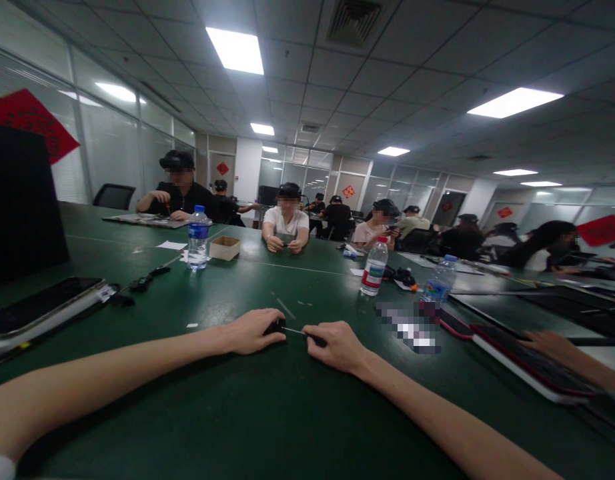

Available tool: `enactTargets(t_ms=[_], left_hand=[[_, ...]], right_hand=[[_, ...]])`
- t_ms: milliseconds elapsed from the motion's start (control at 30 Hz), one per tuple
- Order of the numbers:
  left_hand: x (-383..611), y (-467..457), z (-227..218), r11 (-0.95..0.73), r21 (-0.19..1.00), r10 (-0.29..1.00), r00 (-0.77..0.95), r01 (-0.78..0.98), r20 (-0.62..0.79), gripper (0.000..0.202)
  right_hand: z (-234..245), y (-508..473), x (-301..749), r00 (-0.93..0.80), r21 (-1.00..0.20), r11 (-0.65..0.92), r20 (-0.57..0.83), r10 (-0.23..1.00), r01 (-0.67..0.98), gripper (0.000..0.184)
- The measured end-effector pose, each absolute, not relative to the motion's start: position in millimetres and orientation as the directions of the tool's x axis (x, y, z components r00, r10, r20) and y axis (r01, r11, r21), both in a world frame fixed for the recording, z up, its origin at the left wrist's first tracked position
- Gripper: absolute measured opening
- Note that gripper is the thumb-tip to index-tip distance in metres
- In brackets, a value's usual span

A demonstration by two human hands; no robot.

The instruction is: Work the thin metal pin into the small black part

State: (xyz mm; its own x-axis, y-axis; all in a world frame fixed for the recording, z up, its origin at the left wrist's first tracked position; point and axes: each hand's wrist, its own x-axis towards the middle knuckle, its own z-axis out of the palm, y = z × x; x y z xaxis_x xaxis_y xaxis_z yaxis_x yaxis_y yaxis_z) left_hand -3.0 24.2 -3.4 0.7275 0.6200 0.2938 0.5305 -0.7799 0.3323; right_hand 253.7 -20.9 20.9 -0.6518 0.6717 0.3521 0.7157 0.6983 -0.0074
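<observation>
My right hand (337, 343) is closed around the dark handle of a screwdriver (295, 331), and its thin metal shaft points left. My left hand (253, 331) grips a small black object (276, 326) between thumb and fingers. The tip of the shaft reaches this object; whether it sits in it or only touches it, I cannot tell. Both hands are low over the green table (227, 413), near its middle. Most of the black object is hidden by my left fingers, so its kind does not show.
Water bottles (198, 243) (373, 270) (439, 280) and a small cardboard box (225, 249) stand beyond my hands. A phone (42, 307) lies left, another device (532, 363) right, beside a co-worker's hand (562, 350). A person (286, 223) sits opposite.
</observation>
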Motion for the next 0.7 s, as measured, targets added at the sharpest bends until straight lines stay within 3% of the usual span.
enactTargets(t_ms=[333, 700], left_hand=[[-3.7, 22.4, -4.2, -0.793, 0.307, 0.607, 0.719, 0.526, 0.337, 0.031], [-3.5, 18.2, 1.2, -0.775, 0.338, 0.626, 0.718, 0.534, 0.304, 0.035]], right_hand=[[21.5, -21.3, 250.8, -0.569, -0.036, 0.630, 0.393, 0.723, 0.776, 0.027], [20.6, -20.5, 252.1, -0.567, -0.076, 0.628, 0.356, 0.743, 0.775, 0.029]])
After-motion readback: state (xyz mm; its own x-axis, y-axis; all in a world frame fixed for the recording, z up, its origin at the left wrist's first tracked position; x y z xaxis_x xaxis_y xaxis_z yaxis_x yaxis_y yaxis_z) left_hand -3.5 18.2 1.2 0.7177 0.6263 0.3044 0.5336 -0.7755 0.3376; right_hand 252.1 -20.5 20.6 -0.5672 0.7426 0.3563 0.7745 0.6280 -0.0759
